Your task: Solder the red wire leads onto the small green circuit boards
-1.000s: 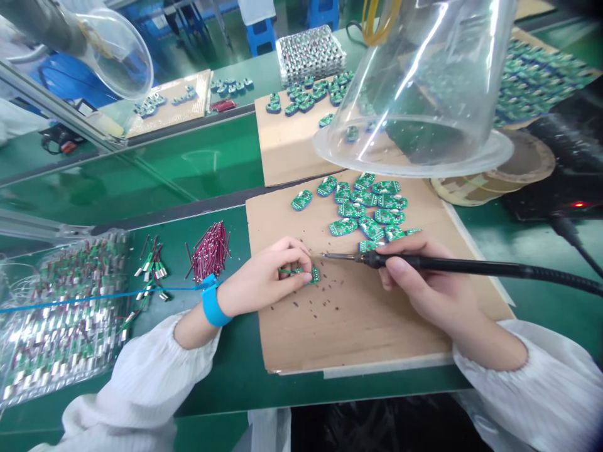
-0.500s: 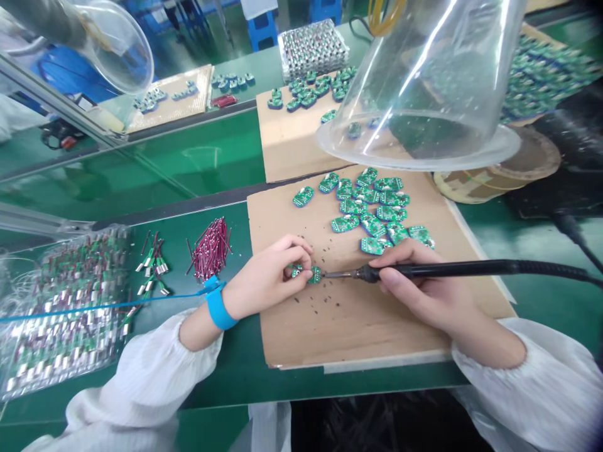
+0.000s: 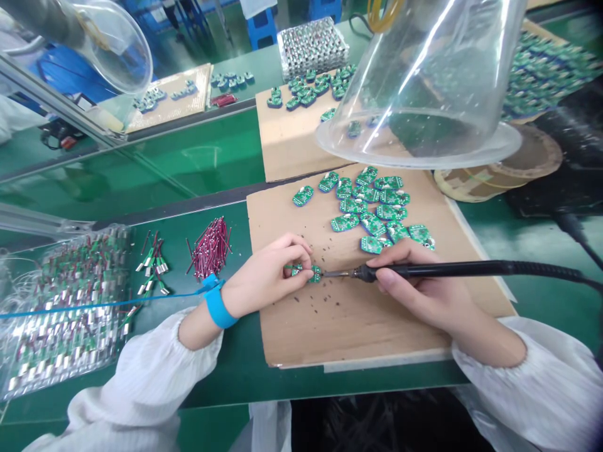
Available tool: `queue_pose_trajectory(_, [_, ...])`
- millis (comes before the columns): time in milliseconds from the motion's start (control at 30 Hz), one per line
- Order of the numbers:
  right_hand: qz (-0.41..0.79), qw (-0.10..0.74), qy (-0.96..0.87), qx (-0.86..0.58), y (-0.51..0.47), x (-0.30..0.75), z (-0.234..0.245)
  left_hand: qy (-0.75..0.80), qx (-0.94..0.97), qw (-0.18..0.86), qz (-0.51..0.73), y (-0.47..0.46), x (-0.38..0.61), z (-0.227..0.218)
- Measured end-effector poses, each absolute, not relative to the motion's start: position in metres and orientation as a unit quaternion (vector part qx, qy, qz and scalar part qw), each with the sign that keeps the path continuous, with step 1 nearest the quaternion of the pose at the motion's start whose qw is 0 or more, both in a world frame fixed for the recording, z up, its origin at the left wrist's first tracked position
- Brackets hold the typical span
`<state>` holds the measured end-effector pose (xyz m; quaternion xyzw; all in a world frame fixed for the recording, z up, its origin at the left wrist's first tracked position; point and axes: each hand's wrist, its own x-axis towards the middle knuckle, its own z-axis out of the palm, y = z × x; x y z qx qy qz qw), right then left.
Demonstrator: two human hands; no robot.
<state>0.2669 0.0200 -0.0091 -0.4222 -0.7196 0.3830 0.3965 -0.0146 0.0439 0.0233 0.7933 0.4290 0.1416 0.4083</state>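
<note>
My left hand (image 3: 273,273), with a blue wrist strap (image 3: 220,304) at its wrist, is closed on a small green circuit board (image 3: 315,274). Its fingers cover much of that board, which rests on a cardboard sheet (image 3: 377,326). In my right hand (image 3: 419,285) is a black soldering iron (image 3: 400,270), held like a pen. The iron's metal tip points left and meets the board's right edge; exact contact is too small to make out. Beyond my hands, several more green boards (image 3: 372,224) lie grouped on the cardboard.
Left of the cardboard lie a pile of red wires (image 3: 210,248), some wired metal parts (image 3: 153,265) and a clear tray of parts (image 3: 66,307). A transparent fume hood (image 3: 424,94) hangs over the back right, near a cardboard roll (image 3: 504,166). More boards (image 3: 308,94) lie behind.
Almost nothing differs. Both hands, the board and the soldering iron keep nearly the same positions.
</note>
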Motion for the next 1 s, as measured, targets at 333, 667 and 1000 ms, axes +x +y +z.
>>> queue_pose_trajectory(333, [0.403,0.413,-0.678,-0.456,0.017,0.270,-0.011,0.423,0.796,0.409,0.144,0.046,-0.016,0.023])
queue_pose_trajectory(667, [0.400,0.412,-0.680,-0.457,0.017,0.271,-0.012,0.422,0.794,0.411,0.150,0.046,-0.016,0.019])
queue_pose_trajectory(1000, [0.404,0.437,-0.646,-0.478,0.018,0.272,-0.005,0.435,0.775,0.435,0.147,0.050,-0.023,0.014])
